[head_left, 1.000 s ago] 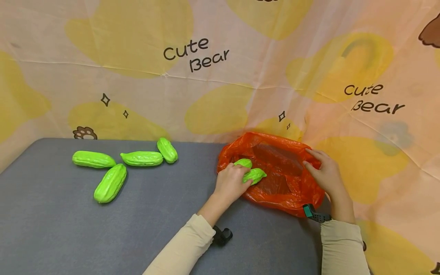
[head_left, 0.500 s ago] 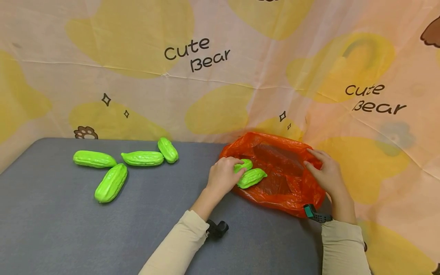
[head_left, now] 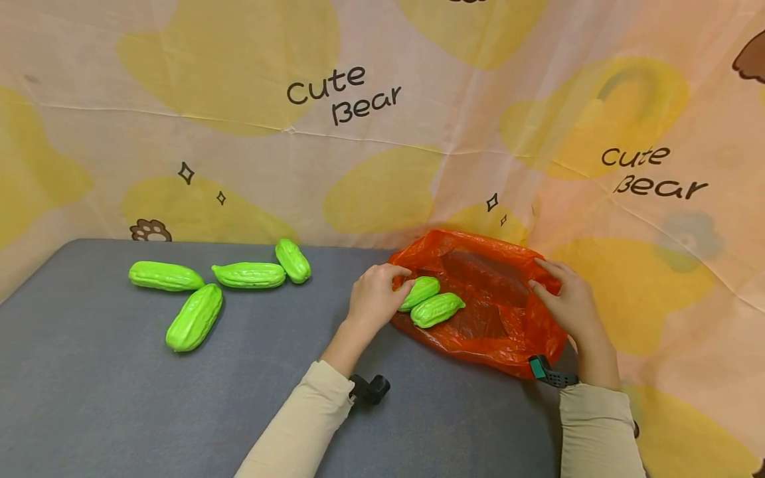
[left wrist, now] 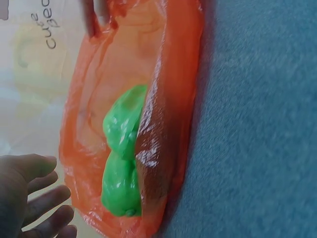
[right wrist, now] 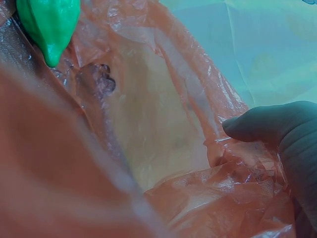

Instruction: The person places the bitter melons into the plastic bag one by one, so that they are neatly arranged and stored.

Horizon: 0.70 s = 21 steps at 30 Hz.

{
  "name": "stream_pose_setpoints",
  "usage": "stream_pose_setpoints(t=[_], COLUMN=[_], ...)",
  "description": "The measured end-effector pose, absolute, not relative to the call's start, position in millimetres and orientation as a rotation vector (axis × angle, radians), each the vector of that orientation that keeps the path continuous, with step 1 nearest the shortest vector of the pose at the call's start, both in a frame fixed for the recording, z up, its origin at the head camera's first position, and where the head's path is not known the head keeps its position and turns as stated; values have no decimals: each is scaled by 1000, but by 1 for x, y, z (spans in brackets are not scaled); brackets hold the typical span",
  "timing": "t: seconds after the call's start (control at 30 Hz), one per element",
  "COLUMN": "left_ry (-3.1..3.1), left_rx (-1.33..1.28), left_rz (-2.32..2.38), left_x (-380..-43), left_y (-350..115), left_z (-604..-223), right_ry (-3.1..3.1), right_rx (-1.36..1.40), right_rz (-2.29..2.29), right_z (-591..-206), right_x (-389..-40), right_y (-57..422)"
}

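Note:
A red plastic bag lies with its mouth spread wide at the table's right. Two bright green bitter gourds, a nearer one and a farther one, rest side by side inside it. At the bag's left rim is my left hand, fingers relaxed; the left wrist view shows this hand apart from the gourds with nothing in it. My right hand holds the bag's right rim. In the right wrist view its thumb lies over the crumpled plastic, while its other fingers are mostly hidden.
Several more bitter gourds lie on the grey table at the left: one slanted in front, others toward the back edge. A printed cloth hangs behind the table and along its right side.
My left hand has let go of the farther gourd and drawn back leftward to the bag's rim. Both gourds stay in the bag. The right hand keeps its place.

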State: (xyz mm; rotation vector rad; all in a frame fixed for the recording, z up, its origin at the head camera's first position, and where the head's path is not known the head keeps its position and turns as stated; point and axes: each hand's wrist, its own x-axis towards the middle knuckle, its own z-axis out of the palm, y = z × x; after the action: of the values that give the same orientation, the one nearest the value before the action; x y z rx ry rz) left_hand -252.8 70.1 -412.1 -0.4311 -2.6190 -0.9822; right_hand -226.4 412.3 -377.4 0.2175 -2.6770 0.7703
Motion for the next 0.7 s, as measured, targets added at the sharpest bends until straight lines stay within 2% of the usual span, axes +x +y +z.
stream_pose_setpoints(t=[0.7], left_ry=[-2591], left_rx=[-333], left_rz=[-1047], left_x=[-261], left_y=[52], left_z=[-411], right_ry=[-2666], right_rx=[219], right_rz=[750], right_z=[-377], right_x=[-226], right_y=[414])
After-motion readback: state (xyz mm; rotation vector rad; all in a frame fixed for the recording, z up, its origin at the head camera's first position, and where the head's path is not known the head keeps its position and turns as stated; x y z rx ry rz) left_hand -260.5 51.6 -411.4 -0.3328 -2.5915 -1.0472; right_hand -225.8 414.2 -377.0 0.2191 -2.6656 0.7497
